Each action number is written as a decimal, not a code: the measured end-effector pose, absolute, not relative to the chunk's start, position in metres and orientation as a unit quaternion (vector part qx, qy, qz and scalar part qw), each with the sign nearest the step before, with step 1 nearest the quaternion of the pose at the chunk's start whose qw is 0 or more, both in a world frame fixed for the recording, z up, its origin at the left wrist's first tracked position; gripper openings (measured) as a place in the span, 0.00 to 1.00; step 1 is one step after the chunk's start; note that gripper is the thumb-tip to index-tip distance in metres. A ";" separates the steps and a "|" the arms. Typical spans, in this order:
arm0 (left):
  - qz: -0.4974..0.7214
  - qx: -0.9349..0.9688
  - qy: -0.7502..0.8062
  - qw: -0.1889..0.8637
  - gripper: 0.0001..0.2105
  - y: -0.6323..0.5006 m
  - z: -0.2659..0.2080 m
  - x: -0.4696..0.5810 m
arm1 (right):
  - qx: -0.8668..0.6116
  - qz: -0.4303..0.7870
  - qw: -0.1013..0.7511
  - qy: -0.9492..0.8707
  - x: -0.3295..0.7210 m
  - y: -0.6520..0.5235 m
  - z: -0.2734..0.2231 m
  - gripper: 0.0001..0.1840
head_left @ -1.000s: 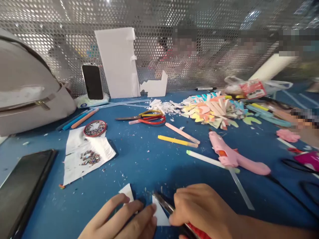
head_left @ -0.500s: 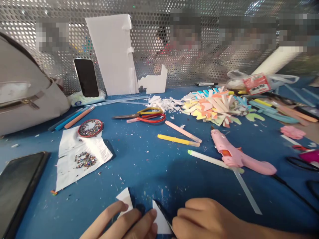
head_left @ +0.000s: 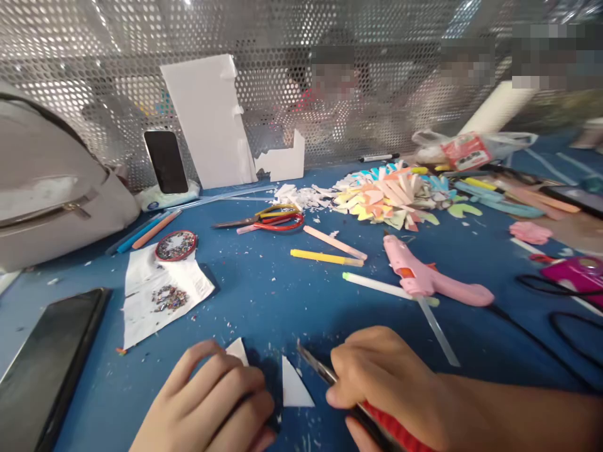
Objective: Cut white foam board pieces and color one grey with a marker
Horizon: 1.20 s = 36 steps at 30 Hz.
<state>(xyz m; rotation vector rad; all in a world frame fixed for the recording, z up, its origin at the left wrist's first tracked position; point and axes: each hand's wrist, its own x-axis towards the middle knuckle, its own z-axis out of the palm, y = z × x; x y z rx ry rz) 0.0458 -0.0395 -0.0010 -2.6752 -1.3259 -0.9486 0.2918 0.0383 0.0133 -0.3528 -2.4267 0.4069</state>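
My right hand (head_left: 377, 383) is closed round a craft knife (head_left: 325, 371) with a thin metal blade and a dark and red handle. Its tip points up and left, just beyond a small white triangle of board (head_left: 294, 388) lying loose on the blue table. My left hand (head_left: 221, 395) is curled left of that triangle, fingers bent and close together. From behind its index finger sticks out a white board piece (head_left: 238, 351); the rest of it is hidden under the hand.
A pink glue gun (head_left: 419, 270) with its cord lies right of centre. Scissors (head_left: 268, 218), markers (head_left: 325, 257) and a heap of coloured scraps (head_left: 391, 194) are farther back. On the left are beads on paper (head_left: 169, 298), a phone (head_left: 56, 345) and a bag (head_left: 51, 188).
The knife has lifted away to the right of the white triangle, which now lies free. My left hand has drawn left off the triangle. The view has tilted up slightly.
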 end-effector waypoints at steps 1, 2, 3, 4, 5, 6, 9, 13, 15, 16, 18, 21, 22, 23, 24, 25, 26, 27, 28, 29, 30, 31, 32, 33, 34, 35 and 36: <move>-0.307 -0.852 -0.424 0.001 0.12 -0.039 -0.002 0.047 | -0.138 0.159 0.329 -0.921 0.292 0.037 0.013 0.12; -0.312 -0.852 -0.421 -0.004 0.12 -0.038 -0.004 0.048 | -0.139 0.163 0.336 -0.917 0.292 0.036 0.014 0.13; -0.316 -0.853 -0.415 -0.014 0.13 -0.037 -0.006 0.049 | -0.141 0.169 0.339 -0.915 0.292 0.035 0.014 0.13; -0.319 -0.855 -0.408 -0.031 0.14 -0.037 -0.007 0.050 | -0.145 0.174 0.342 -0.912 0.293 0.035 0.014 0.13; -0.324 -0.855 -0.401 -0.053 0.15 -0.036 -0.008 0.050 | -0.153 0.180 0.343 -0.909 0.293 0.035 0.015 0.13; -0.323 -0.857 -0.393 -0.083 0.15 -0.035 -0.007 0.051 | -0.159 0.187 0.344 -0.906 0.293 0.035 0.014 0.13; -0.308 -0.850 -0.396 -0.162 0.11 -0.030 0.001 0.051 | -0.160 0.235 0.367 -0.885 0.292 0.038 0.009 0.13; -0.276 -0.828 -0.452 -0.181 0.08 -0.017 0.019 0.056 | -0.169 0.322 0.383 -0.849 0.289 0.045 0.002 0.10; -0.258 -0.826 -0.470 -0.177 0.07 -0.010 0.025 0.061 | -0.182 0.344 0.384 -0.837 0.289 0.048 0.002 0.09; -0.244 -0.826 -0.475 -0.178 0.07 -0.006 0.026 0.063 | -0.186 0.352 0.386 -0.832 0.289 0.048 0.003 0.08; -0.210 -0.831 -0.482 -0.181 0.07 0.000 0.028 0.068 | -0.188 0.362 0.391 -0.825 0.289 0.048 0.006 0.08; -0.164 -0.844 -0.483 -0.166 0.07 0.007 0.030 0.074 | -0.186 0.372 0.397 -0.818 0.289 0.046 0.008 0.07; -0.154 -0.849 -0.480 -0.159 0.07 0.009 0.030 0.075 | -0.185 0.373 0.397 -0.818 0.289 0.046 0.008 0.06; -0.145 -0.853 -0.477 -0.152 0.07 0.010 0.031 0.077 | -0.182 0.372 0.397 -0.819 0.290 0.045 0.008 0.06; -0.139 -0.856 -0.475 -0.148 0.07 0.011 0.032 0.078 | -0.180 0.369 0.398 -0.820 0.290 0.045 0.007 0.06; -0.135 -0.858 -0.473 -0.144 0.07 0.011 0.033 0.079 | -0.178 0.365 0.400 -0.821 0.290 0.045 0.006 0.06; -0.131 -0.860 -0.473 -0.141 0.07 0.012 0.034 0.080 | -0.176 0.362 0.403 -0.822 0.291 0.045 0.006 0.07; -0.127 -0.860 -0.474 -0.137 0.07 0.012 0.036 0.081 | -0.175 0.359 0.407 -0.821 0.291 0.045 0.006 0.07; -0.123 -0.861 -0.475 -0.134 0.07 0.012 0.037 0.082 | -0.175 0.357 0.412 -0.820 0.291 0.045 0.006 0.07; -0.118 -0.862 -0.474 -0.133 0.07 0.012 0.038 0.082 | -0.175 0.357 0.417 -0.817 0.292 0.046 0.006 0.07; -0.112 -0.864 -0.473 -0.133 0.06 0.011 0.039 0.082 | -0.177 0.358 0.422 -0.814 0.292 0.046 0.006 0.07; -0.108 -0.865 -0.472 -0.133 0.06 0.011 0.039 0.082 | -0.180 0.359 0.427 -0.811 0.292 0.046 0.007 0.06; -0.103 -0.866 -0.470 -0.133 0.05 0.010 0.040 0.082 | -0.185 0.361 0.429 -0.807 0.292 0.046 0.007 0.06; -0.099 -0.868 -0.469 -0.132 0.05 0.010 0.040 0.081 | -0.192 0.364 0.431 -0.803 0.292 0.047 0.008 0.05; -0.097 -0.868 -0.468 -0.131 0.05 0.009 0.040 0.081 | -0.199 0.368 0.431 -0.799 0.292 0.046 0.009 0.05; -0.095 -0.869 -0.468 -0.129 0.05 0.009 0.040 0.081 | -0.205 0.371 0.431 -0.796 0.292 0.046 0.009 0.05; -0.094 -0.869 -0.469 -0.127 0.05 0.009 0.039 0.081 | -0.210 0.373 0.433 -0.794 0.292 0.046 0.009 0.05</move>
